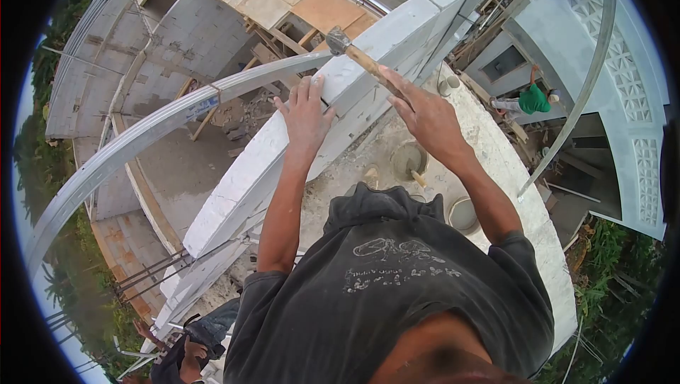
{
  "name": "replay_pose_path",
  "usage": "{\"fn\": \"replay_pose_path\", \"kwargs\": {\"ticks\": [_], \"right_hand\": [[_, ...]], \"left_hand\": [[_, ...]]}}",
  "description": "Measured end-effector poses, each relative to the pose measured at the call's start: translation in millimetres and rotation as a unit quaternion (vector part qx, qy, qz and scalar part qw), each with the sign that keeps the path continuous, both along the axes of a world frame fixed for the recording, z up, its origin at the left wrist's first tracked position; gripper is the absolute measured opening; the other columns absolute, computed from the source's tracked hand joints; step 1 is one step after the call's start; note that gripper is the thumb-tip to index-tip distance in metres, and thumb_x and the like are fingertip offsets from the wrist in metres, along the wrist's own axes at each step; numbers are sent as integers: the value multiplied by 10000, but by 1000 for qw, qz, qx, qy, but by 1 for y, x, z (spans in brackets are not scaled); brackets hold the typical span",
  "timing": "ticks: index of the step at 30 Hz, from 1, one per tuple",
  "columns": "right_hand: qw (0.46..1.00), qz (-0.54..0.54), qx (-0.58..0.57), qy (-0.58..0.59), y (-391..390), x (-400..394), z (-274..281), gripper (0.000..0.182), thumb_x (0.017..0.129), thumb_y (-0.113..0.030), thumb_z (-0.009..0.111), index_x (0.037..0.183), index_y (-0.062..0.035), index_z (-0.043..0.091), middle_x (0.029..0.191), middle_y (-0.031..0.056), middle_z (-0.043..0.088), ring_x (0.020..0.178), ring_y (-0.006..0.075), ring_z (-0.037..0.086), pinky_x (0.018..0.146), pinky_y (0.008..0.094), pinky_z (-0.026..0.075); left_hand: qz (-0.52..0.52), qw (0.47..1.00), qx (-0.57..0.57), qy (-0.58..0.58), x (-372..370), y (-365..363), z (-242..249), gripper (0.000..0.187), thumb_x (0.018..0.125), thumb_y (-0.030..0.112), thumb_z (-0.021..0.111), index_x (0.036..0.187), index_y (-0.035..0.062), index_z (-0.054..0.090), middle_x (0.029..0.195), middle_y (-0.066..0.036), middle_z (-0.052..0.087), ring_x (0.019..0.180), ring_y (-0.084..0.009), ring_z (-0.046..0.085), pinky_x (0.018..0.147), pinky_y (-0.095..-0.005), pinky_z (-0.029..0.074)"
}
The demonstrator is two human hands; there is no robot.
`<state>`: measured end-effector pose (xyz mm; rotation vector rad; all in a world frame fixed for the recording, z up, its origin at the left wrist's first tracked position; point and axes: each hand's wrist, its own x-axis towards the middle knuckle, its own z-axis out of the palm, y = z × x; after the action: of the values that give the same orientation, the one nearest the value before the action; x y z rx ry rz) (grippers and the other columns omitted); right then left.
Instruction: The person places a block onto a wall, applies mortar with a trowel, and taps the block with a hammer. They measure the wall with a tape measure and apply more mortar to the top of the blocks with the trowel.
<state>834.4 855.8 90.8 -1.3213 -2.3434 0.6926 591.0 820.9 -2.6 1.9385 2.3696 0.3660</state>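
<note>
Closest in, the dark shirt (pixel 397 263) carries pale lettering, too faint to read. Right hand (pixel 428 115) is closed round the hammer (pixel 363 61), covering the lower handle; its head hangs at the white block wall (pixel 241 171), contact hard to judge. And the left hand (pixel 308 111), fingers spread, rests ungripping on the wall's top edge! Behind the wall, a bucket (pixel 409 160) holds grey mix. A curved metal rail (pixel 149 125) sweeps in, its blue marking illegible. Lower left, a person (pixel 190 359), cut off; farther out, someone in green (pixel 535 99), bending.
</note>
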Motion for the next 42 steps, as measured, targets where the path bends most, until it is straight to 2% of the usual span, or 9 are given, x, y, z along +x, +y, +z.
{"fn": "replay_pose_path", "kwargs": {"ticks": [5, 9, 14, 17, 21, 29, 32, 38, 42], "right_hand": [[978, -40, 152, 133, 6, -2, -6, 556, 962, -254, 602, 1479, -335, 417, 882, 128, 686, 717, 311, 670, 619, 413, 536], [984, 27, -89, -150, 12, 2, -24, 578, 974, -250, 594, 1500, -363, 386, 992, 160, 702, 816, 364, 677, 725, 441, 549], [994, -29, 49, 88, 11, 6, 21, 552, 986, -231, 591, 1502, -252, 397, 1143, 244, 666, 926, 366, 685, 789, 422, 553], [958, -42, 151, 242, -2, -3, 40, 566, 966, -182, 606, 1494, -248, 412, 987, 145, 708, 823, 343, 687, 695, 430, 544], [985, 70, -109, -114, -16, -4, -31, 571, 974, -207, 593, 1506, -253, 391, 1102, 172, 694, 902, 362, 687, 764, 429, 561], [989, -10, 91, 118, -17, -13, -2, 541, 965, -208, 614, 1477, -256, 448, 996, 146, 704, 774, 335, 687, 688, 409, 557], [989, 73, -20, -124, -9, -12, -44, 572, 974, -259, 582, 1507, -307, 382, 790, 108, 663, 662, 302, 661, 572, 412, 529], [994, -17, 55, 97, -7, -10, -4, 570, 992, -273, 557, 1517, -347, 349, 933, 144, 700, 761, 335, 684, 675, 442, 548], [993, 34, -43, -107, 3, 5, -62, 608, 977, -280, 558, 1532, -305, 313, 772, 117, 661, 681, 321, 667, 604, 426, 536]], "left_hand": [[2, 1000, -9, 6, 1, -1, 0, 720, 804, 298, 769, 1440, 175, 456, 1487, -95, 412, 1388, -314, 381, 1128, -726, 166], [9, 1000, -7, -6, 2, 9, 4, 736, 791, 309, 780, 1440, 181, 457, 1489, -89, 413, 1389, -311, 380, 1132, -724, 157], [13, 1000, -17, -15, 0, 2, 1, 807, 774, 300, 796, 1468, 157, 409, 1480, -97, 429, 1394, -315, 378, 1152, -694, 148], [38, 998, -4, -53, 0, 2, 4, 920, 768, 292, 803, 1524, 135, 301, 1451, -111, 464, 1379, -324, 402, 1161, -674, 145], [40, 996, -3, -74, 3, 0, 5, 1077, 750, 294, 821, 1575, 130, 149, 1412, -134, 497, 1355, -326, 432, 1160, -667, 149], [38, 998, 21, -44, 1, 2, 0, 1134, 740, 284, 829, 1588, 127, 92, 1307, -135, 547, 1311, -320, 466, 1147, -673, 175], [42, 998, 8, -54, 3, 2, 6, 1118, 750, 277, 819, 1588, 125, 94, 1323, -137, 542, 1315, -323, 463, 1147, -671, 178], [32, 998, 18, -47, 3, 2, 5, 1108, 747, 277, 818, 1585, 126, 109, 1368, -149, 524, 1326, -332, 457, 1157, -659, 162], [52, 996, -18, -65, 7, 5, 10, 1096, 746, 278, 819, 1581, 130, 125, 1405, -165, 501, 1340, -333, 448, 1162, -656, 150]]}}
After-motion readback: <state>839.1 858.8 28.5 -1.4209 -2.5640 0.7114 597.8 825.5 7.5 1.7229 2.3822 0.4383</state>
